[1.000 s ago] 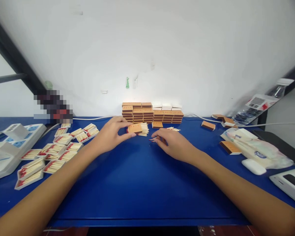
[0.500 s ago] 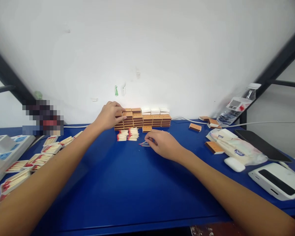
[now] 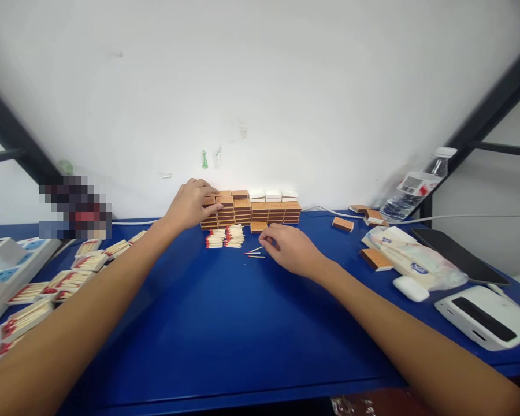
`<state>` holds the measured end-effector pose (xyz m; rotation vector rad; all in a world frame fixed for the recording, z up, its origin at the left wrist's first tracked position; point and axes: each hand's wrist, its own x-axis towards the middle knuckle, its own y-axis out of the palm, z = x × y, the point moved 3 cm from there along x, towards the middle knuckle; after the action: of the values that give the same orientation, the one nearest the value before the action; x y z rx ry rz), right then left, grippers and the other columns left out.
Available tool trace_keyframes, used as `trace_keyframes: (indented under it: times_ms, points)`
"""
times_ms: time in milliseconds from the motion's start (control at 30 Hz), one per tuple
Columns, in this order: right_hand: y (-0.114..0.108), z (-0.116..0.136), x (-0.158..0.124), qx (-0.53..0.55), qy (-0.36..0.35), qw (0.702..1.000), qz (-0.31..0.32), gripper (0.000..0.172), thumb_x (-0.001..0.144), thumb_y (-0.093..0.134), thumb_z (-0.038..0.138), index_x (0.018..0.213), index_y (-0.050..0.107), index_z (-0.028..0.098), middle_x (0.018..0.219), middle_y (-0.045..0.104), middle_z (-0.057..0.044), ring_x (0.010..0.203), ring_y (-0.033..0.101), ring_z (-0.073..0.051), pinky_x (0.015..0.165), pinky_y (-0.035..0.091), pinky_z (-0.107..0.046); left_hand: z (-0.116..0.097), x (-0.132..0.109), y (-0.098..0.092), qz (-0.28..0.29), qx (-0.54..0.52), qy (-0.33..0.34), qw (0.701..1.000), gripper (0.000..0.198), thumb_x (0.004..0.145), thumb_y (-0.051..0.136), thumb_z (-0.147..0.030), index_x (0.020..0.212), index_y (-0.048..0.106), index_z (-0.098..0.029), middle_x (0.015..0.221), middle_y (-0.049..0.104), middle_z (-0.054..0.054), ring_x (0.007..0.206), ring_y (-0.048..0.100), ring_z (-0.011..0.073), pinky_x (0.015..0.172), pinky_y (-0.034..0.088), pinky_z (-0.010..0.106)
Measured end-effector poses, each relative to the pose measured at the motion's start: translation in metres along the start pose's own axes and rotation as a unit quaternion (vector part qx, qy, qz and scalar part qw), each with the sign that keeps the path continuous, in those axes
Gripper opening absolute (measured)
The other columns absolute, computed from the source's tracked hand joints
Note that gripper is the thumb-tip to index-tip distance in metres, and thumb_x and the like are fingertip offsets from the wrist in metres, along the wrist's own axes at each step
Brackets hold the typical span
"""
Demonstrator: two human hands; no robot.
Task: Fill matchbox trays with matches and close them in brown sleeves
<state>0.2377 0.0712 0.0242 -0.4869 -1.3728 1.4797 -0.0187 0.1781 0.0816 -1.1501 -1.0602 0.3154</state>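
Note:
My left hand (image 3: 190, 203) grips the left end of a stack of brown matchboxes (image 3: 241, 211), thumb along its front and fingers over the top. Below the stack lie two bundles of red-tipped matches (image 3: 234, 237). My right hand (image 3: 288, 247) is closed, its fingertips pinched at the end of a tilted match (image 3: 256, 249). Two more loose matches (image 3: 255, 256) lie on the blue table just left of it. A single matchbox (image 3: 259, 227) sits in front of the stack, behind my right hand. Several white pieces (image 3: 273, 196) rest on top of the stack's right part.
White trays full of matches (image 3: 90, 262) and a power strip (image 3: 23, 260) are at left. On the right are loose matchboxes (image 3: 342, 224), a leaning bottle (image 3: 416, 188), a tissue pack (image 3: 416, 260), a phone (image 3: 459, 255), a white case (image 3: 411, 288) and a white device (image 3: 487, 318).
My right hand has shifted slightly up and to the right, uncovering more of the loose matches. My left hand keeps its place on the stack.

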Motion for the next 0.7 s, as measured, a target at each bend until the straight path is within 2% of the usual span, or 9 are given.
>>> trace_keyframes:
  times_ms: [133, 233, 333, 433, 533, 600, 700]
  points:
    - [0.004, -0.002, 0.002, 0.022, -0.014, 0.999, -0.045, 0.021, 0.102, 0.053, 0.018, 0.116, 0.069, 0.018, 0.108, 0.070, -0.010, 0.090, 0.066, -0.022, 0.079, 0.050, -0.034, -0.002, -0.008, -0.008, -0.002, 0.095, -0.058, 0.994, 0.063, 0.095, 0.063, -0.064, 0.135, 0.067, -0.016, 0.116, 0.069, 0.016, 0.111, 0.059, 0.0343, 0.095, 0.044, 0.044]
    - [0.004, 0.004, 0.015, 0.046, -0.044, 0.995, -0.081, 0.031, 0.104, 0.049, 0.022, 0.130, 0.064, 0.018, 0.120, 0.065, -0.014, 0.106, 0.065, -0.026, 0.092, 0.053, -0.040, -0.004, -0.012, -0.012, 0.025, 0.131, -0.084, 0.988, 0.068, 0.096, 0.056, -0.070, 0.138, 0.064, -0.017, 0.112, 0.072, 0.015, 0.110, 0.061, 0.0350, 0.091, 0.043, 0.042]
    - [0.002, 0.014, 0.037, 0.017, -0.056, 0.993, -0.100, 0.038, 0.105, 0.049, 0.026, 0.139, 0.059, 0.015, 0.126, 0.059, -0.018, 0.120, 0.058, -0.032, 0.101, 0.050, -0.047, -0.005, -0.014, -0.015, 0.023, 0.147, -0.095, 0.984, 0.071, 0.097, 0.052, -0.073, 0.140, 0.061, -0.017, 0.116, 0.072, 0.016, 0.112, 0.061, 0.0349, 0.092, 0.041, 0.041]
    - [0.003, 0.024, 0.062, -0.028, -0.047, 0.995, -0.088, 0.031, 0.105, 0.048, 0.025, 0.129, 0.064, 0.014, 0.124, 0.057, -0.018, 0.119, 0.054, -0.033, 0.102, 0.049, -0.049, -0.005, -0.015, -0.016, 0.021, 0.162, -0.108, 0.981, 0.075, 0.096, 0.049, -0.077, 0.140, 0.060, -0.017, 0.120, 0.071, 0.017, 0.114, 0.061, 0.0358, 0.092, 0.040, 0.041]
    - [0.007, 0.030, 0.081, -0.042, -0.033, 0.996, -0.078, 0.023, 0.104, 0.049, 0.023, 0.114, 0.068, 0.014, 0.118, 0.057, -0.017, 0.114, 0.052, -0.033, 0.099, 0.048, -0.049, -0.004, -0.014, -0.012, 0.053, 0.172, -0.114, 0.977, 0.076, 0.097, 0.045, -0.079, 0.140, 0.059, -0.018, 0.118, 0.072, 0.018, 0.114, 0.062, 0.0368, 0.091, 0.039, 0.041]
    - [0.010, 0.032, 0.089, -0.037, -0.029, 0.996, -0.080, 0.022, 0.104, 0.050, 0.022, 0.113, 0.068, 0.014, 0.117, 0.057, -0.017, 0.113, 0.051, -0.032, 0.099, 0.048, -0.049, -0.004, -0.012, -0.009, 0.073, 0.171, -0.111, 0.976, 0.075, 0.098, 0.043, -0.077, 0.141, 0.058, -0.018, 0.117, 0.073, 0.018, 0.114, 0.062, 0.0368, 0.090, 0.039, 0.041]
    - [0.011, 0.031, 0.093, -0.028, -0.029, 0.996, -0.084, 0.023, 0.104, 0.050, 0.022, 0.117, 0.068, 0.015, 0.118, 0.057, -0.016, 0.114, 0.052, -0.031, 0.100, 0.047, -0.048, -0.004, -0.009, -0.008, 0.075, 0.162, -0.110, 0.978, 0.071, 0.099, 0.045, -0.073, 0.142, 0.058, -0.018, 0.121, 0.073, 0.018, 0.117, 0.061, 0.0374, 0.091, 0.039, 0.042]
